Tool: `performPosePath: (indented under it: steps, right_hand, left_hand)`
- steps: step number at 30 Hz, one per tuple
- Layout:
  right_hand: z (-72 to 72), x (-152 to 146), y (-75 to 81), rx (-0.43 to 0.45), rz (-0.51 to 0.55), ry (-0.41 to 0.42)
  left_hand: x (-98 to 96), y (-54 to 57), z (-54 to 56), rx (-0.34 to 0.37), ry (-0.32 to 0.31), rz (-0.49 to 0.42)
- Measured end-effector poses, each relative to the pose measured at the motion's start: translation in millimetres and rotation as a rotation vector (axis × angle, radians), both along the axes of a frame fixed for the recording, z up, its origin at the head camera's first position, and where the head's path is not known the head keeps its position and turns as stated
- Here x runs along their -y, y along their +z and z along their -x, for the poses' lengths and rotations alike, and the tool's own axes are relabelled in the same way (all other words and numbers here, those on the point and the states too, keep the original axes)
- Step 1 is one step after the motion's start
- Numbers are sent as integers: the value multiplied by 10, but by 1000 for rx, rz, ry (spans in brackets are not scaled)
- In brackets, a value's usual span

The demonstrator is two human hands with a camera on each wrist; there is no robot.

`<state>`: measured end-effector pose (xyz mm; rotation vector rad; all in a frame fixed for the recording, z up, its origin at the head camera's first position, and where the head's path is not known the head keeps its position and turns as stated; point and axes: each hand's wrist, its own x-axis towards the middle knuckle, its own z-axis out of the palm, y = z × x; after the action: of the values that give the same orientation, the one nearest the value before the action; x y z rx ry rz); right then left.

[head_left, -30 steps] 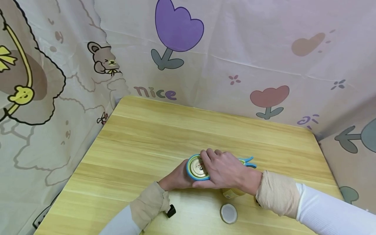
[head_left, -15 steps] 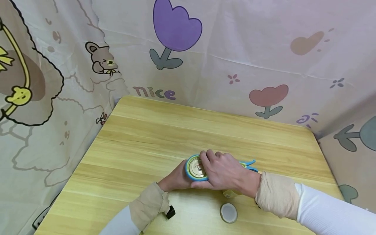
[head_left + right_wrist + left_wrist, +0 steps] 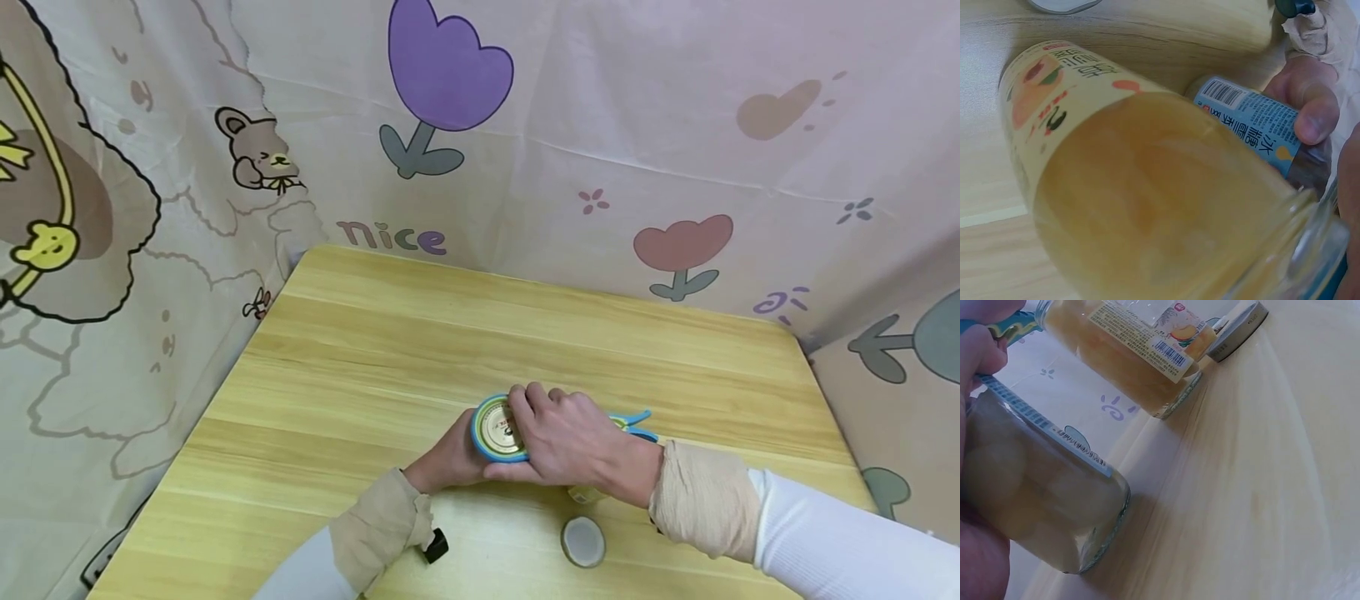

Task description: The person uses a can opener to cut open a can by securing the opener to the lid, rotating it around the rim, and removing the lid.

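My left hand [image 3: 453,454] grips a glass jar [image 3: 1035,481] with a blue label, pale fruit pieces inside. On top sits its gold lid [image 3: 497,428], ringed by a blue-and-green jar opener [image 3: 632,419] whose handles stick out past my right hand to the right. My right hand [image 3: 573,437] lies over the lid, its fingers curled round the opener. Below my right forearm stands a second jar [image 3: 1147,187], lidless, with yellow fruit and a cream label, largely hidden in the head view.
A loose round lid [image 3: 582,542] lies white inside up on the wooden table [image 3: 360,350], nearer than the second jar. A small black device [image 3: 435,546] sits at my left wrist wrap. Printed cloth [image 3: 555,167] hangs behind and beside the table.
The opener's handle ends have swung slightly toward the near side. Both hands keep their hold, and the jars and loose lid stay in place.
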<state>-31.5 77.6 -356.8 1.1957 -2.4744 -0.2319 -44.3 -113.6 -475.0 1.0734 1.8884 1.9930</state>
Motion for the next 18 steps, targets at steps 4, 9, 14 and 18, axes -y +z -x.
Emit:
performPosePath:
  steps: [4, 9, 14, 18]
  right_hand:
    - [-3, -2, -2, -6, -6, -10]
    - [-8, -2, -4, 2, -2, -21]
    - [-14, -5, -4, 7, -1, -34]
    - [-17, -7, 0, 25, -3, -47]
  left_hand:
    - [-17, -4, -6, -26, 23, 0]
    - [-35, -26, -2, -58, 44, -3]
    - [-50, -59, 6, -104, 69, -1]
    - [-52, -61, 14, -106, 57, -6]
